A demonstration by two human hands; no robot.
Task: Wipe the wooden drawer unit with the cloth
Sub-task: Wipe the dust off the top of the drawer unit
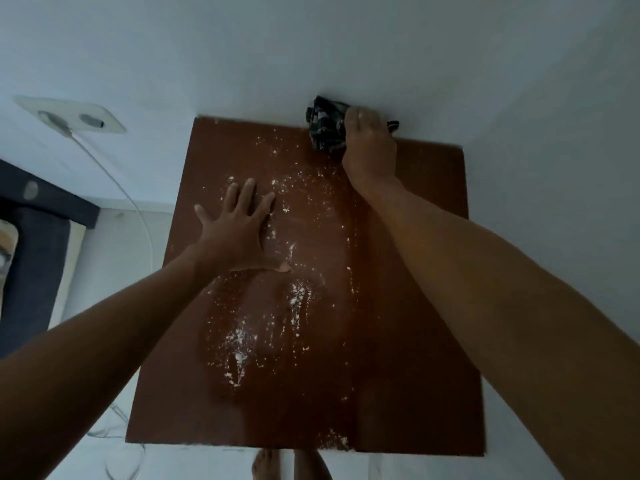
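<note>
Bare feet (291,464) show at the bottom edge, just under the near edge of the brown wooden drawer unit's top (408,306), which stands against the pale wall (311,57). White powder (242,341) is scattered down the middle and left of that top, while the strip on the right looks mostly clean. Far off at the back edge, touching the wall, the right hand (369,150) grips a crumpled dark patterned cloth (325,128). From there the dusty patch lies toward the person and to the left, so I judge the coming stroke must pull back and leftward. Nearer the powder is the left hand (237,230), lying flat with fingers spread on the wood; it sits in the cloth's likely path. Left of the unit, a white wall socket (71,116) feeds a white cable (117,181) hanging to the floor.
</note>
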